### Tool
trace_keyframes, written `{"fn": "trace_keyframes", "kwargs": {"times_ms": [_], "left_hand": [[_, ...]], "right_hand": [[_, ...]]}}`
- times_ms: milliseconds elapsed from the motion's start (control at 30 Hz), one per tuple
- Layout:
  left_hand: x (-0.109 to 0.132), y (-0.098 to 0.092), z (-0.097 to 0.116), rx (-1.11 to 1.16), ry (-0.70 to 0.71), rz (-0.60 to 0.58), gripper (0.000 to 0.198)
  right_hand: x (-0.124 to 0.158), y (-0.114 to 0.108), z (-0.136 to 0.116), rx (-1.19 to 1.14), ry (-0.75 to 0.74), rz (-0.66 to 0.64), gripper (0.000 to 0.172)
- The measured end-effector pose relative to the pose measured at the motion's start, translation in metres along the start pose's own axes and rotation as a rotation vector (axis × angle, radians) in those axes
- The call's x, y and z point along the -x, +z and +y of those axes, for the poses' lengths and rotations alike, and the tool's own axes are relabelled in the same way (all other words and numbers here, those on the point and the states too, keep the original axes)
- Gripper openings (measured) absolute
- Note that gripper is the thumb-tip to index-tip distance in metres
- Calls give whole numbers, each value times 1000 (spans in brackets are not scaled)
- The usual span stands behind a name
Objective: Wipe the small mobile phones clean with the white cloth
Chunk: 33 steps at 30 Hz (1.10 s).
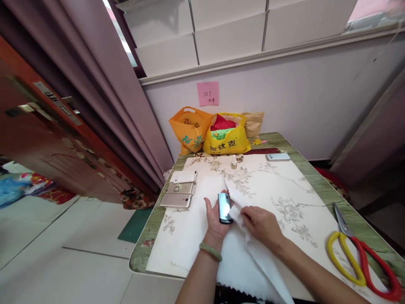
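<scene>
A small shiny blue mobile phone [225, 206] rests on the upturned palm of my left hand [216, 217], its thumb stretched out to the side. My left wrist wears a green bangle. My right hand [261, 226] is closed, pinching an edge of a white cloth [236, 270] just right of the phone. The cloth rises in a fold beside the phone and hangs over the table's front edge. Whether it touches the phone I cannot tell. My right fingertips are partly hidden.
Three smartphones [175, 200] lie in a column at the left. Further back are a small bottle [234, 163], a silver phone [277, 157], an orange bag [190, 131] and a yellow bag [227, 145]. Large scissors [348, 234] lie partly spread at the table's right edge.
</scene>
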<state>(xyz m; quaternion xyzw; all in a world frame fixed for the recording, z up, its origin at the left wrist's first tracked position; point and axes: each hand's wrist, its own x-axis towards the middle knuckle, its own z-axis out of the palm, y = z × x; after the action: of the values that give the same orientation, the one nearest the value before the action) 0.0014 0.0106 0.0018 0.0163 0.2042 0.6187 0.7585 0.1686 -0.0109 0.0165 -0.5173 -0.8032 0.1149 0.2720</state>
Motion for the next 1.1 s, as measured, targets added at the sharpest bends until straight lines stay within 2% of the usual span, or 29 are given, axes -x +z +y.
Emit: {"fn": "trace_keyframes", "kwargs": {"times_ms": [133, 233, 333, 400, 533, 667, 767, 900, 1000, 1100], "left_hand": [[0, 1, 0, -15, 3, 10, 66], [0, 2, 0, -20, 25, 18, 66], [0, 2, -1, -37, 12, -5, 66], [1, 3, -2, -59, -18, -25, 66], [2, 5, -2, -118, -64, -26, 72], [3, 5, -2, -132, -74, -44, 74], [3, 5, -1, -101, -81, -49, 72], [2, 7, -2, -51, -98, -60, 72], [1, 8, -2, -42, -94, -47, 71], [1, 8, -2, -53, -73, -14, 70]], "right_hand": [[-8, -25, 24, -267, 335, 52, 19], [-14, -34, 31, -428, 412, 100, 23], [-20, -29, 20, -584, 388, 75, 33], [-22, -22, 7, -600, 351, 43, 37], [-23, -4, -16, -286, 164, 3, 31], [-25, 8, -22, -13, 25, 12, 17], [-33, -2, -15, -68, 117, 42, 18], [-44, -23, -11, -321, 296, 89, 21], [-46, -19, -20, -398, 256, 45, 27], [-43, 1, -29, -232, 158, -33, 23]]}}
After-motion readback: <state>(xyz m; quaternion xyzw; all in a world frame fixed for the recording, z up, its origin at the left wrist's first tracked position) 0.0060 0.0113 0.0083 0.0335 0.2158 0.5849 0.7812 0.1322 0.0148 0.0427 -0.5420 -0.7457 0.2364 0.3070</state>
